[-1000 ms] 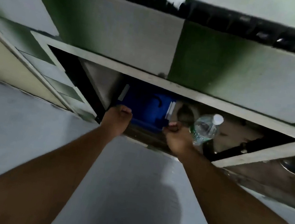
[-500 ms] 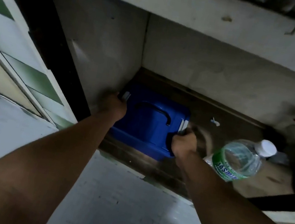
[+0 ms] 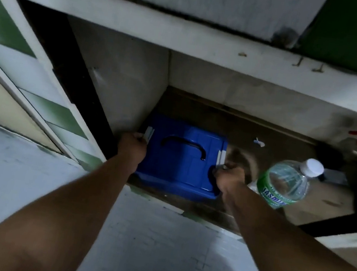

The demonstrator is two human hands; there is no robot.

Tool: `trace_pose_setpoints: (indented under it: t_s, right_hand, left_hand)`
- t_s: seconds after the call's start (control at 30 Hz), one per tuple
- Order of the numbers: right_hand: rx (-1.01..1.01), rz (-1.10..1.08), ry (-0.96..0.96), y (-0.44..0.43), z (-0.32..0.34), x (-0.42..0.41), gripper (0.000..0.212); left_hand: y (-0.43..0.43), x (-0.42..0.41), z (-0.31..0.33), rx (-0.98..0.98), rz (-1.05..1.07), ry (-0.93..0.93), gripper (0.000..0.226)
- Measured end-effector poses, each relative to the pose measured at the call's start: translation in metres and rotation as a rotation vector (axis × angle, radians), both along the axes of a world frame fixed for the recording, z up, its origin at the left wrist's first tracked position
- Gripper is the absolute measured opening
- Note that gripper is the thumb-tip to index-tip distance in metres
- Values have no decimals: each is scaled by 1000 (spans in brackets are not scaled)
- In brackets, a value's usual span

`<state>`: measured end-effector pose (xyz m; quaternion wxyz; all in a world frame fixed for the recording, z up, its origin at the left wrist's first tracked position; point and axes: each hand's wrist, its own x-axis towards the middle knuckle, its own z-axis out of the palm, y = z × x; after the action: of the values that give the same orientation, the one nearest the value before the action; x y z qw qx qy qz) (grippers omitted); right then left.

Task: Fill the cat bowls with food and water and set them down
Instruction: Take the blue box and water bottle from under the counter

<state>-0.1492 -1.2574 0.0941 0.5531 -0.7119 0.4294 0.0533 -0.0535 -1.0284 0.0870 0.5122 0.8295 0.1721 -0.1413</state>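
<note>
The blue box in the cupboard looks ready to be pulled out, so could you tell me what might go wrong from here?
1. The water bottle stands close beside the right hand; pulling the blue box out could knock it over.
2. Both hands grip at the white side latches; if one pops open, the lid may lift off.
3. The box sits against the cupboard wall, so the left hand could scrape it.

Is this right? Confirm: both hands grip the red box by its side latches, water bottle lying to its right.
No: the box is blue, as the head view shows. Left hand and right hand do hold its side latches, and the water bottle lies to its right.
</note>
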Motion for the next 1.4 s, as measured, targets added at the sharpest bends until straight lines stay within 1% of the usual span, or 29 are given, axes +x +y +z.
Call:
trace_pose_setpoints:
  t_s: [0.1,0.2,0.27,0.33,0.4,0.43,0.5,0.57,0.67,0.77,0.87,0.93,1.1,1.23,1.33,1.4]
  right_hand:
    - [41,-52,28,4,5,-13,19]
    - [84,-80,16,8,30,-21,14]
    - [121,-91,-20,9,50,-30,22]
    - [107,-64,-36,12,70,-44,24]
    - [24,2,11,13,89,-59,28]
    - [22,-8,15,16,101,-67,30]
    - [96,-62,32,22,127,-82,33]
    - [165,-92,61,29,155,-98,40]
    - [119,-4,86,38,196,-132,47]
    - [121,31,63,47,244,-167,30]
    - [159,76,54,53,289,-197,31]
    - [169,92,53,56,318,-216,33]
    - [203,88,79,65,382,-252,33]
    - [179,133,87,64,433,-268,32]
    - [148,200,57,58,473,-277,32]
    - [110,250,7,49,501,-276,32]
  left_hand:
    - [9,-21,6,20,5,15,31]
    - [18,-34,19,60,21,5,30]
    - [21,-46,38,58,45,-2,31]
    - [24,-59,64,42,72,5,29]
    - [27,-72,93,27,64,35,28]
    - [29,-79,106,19,52,49,29]
    - [36,-94,130,30,11,80,31]
    - [44,-112,154,53,-20,100,28]
    - [56,-142,194,72,-47,107,24]
    - [69,-172,237,34,-12,146,22]
    - [80,-195,281,-16,5,176,25]
    - [82,-208,313,-38,-1,163,25]
    - [91,-234,382,22,-67,168,24]
    - [101,-258,434,3,-37,174,23]
    - [105,-272,479,-31,-10,188,28]
    - [105,-275,507,-55,16,192,36]
